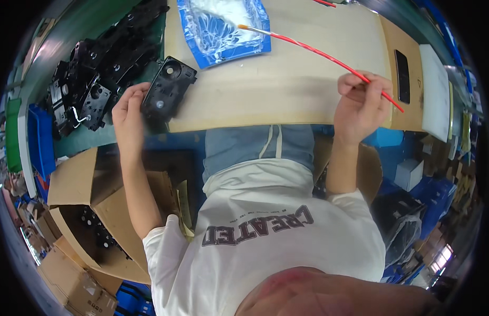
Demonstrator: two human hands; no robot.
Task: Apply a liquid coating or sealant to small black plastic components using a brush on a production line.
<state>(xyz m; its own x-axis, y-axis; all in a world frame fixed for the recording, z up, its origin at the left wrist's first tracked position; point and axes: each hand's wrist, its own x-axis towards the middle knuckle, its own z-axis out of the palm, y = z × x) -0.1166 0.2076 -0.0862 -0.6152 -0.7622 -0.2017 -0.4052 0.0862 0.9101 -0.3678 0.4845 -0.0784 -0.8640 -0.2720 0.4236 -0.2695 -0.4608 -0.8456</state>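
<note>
My left hand (131, 113) is closed on the edge of a black plastic part (171, 89), a flat housing with a round fitting near its far end and a pale dot near its close end. Between the fingers of my right hand (363, 105) is a thin paintbrush (321, 52) with a red handle. Its bristle tip reaches over a blue tray (202, 59), touching or just above the white grease (223, 10) smeared inside. The tray lies on the tan board at the far side of the table.
Many similar black parts (97, 63) are heaped at the left on the green bench. A dark phone (402, 76) lies on cardboard at the right, beside a white foam block (434, 89). An open cardboard box (71, 181) holding black parts stands below the bench at the left.
</note>
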